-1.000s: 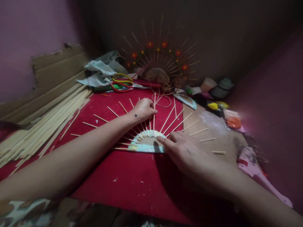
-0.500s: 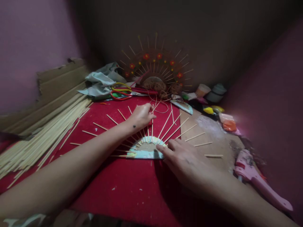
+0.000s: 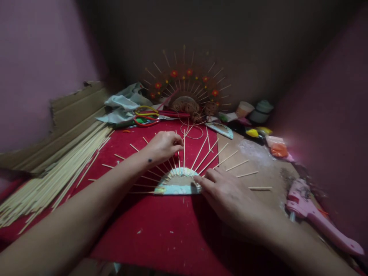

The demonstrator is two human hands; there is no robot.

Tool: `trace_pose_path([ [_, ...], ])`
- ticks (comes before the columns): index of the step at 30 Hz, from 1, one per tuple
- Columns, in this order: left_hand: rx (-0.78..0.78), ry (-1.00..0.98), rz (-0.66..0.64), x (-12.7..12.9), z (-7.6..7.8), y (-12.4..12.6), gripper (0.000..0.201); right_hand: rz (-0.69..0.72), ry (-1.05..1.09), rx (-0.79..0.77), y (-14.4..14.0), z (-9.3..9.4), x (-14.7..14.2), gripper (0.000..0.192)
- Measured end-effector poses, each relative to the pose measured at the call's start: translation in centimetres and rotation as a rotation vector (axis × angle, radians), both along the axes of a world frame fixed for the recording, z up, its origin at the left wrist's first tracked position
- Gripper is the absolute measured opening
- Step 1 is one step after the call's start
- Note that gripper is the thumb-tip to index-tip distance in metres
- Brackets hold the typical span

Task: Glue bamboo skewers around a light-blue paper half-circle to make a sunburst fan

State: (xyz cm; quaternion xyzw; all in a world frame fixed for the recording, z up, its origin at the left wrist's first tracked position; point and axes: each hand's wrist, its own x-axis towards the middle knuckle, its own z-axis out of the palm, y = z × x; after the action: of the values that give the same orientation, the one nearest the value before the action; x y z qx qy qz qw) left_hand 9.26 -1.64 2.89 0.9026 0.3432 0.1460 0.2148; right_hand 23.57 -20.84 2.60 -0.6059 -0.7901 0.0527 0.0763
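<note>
A half-round base with a pale blue patterned edge and a bare brown middle lies on the red cloth. Thin wooden sticks fan out from its curved side. My left hand is above the sticks left of centre, its fingers pinched together beside an upright stick; whatever is between the fingertips is hidden. At the right end of the base, my right hand grips the edge, index finger on top and the other fingers bent over nearby sticks. Its thumb is mostly hidden.
Loose sticks lie in a pile at left beside cardboard. Behind are scissors, brown twine balls, a flower-decorated stick fan and a smaller half-round piece. A pink glue gun lies at right.
My left hand has moved slightly left and down, and its fingers have closed in from a looser pinch. My right hand stays on the base. The view has shifted a little.
</note>
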Motion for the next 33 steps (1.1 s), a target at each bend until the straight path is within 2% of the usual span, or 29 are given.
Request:
trace_pose_path([
  [3, 0.048, 0.208, 0.008, 0.7, -0.8, -0.7, 0.021, -0.002, -0.015, 0.010, 0.0, 0.0, 0.1, 0.025],
  [6, 0.084, 0.282, 0.023, 1.0, -1.5, -0.9, 0.028, 0.003, -0.026, 0.008, 0.0, 0.0, 0.1, 0.027],
  [18, 0.078, 0.370, 0.068, 1.6, -1.7, -1.3, 0.027, -0.001, -0.031, 0.070, 0.0, -1.4, 0.7, 0.019],
  [33, 0.050, 0.395, 0.089, 1.9, -1.7, -1.5, 0.026, 0.014, 0.009, 0.129, 0.1, -1.6, 0.8, 0.020],
])
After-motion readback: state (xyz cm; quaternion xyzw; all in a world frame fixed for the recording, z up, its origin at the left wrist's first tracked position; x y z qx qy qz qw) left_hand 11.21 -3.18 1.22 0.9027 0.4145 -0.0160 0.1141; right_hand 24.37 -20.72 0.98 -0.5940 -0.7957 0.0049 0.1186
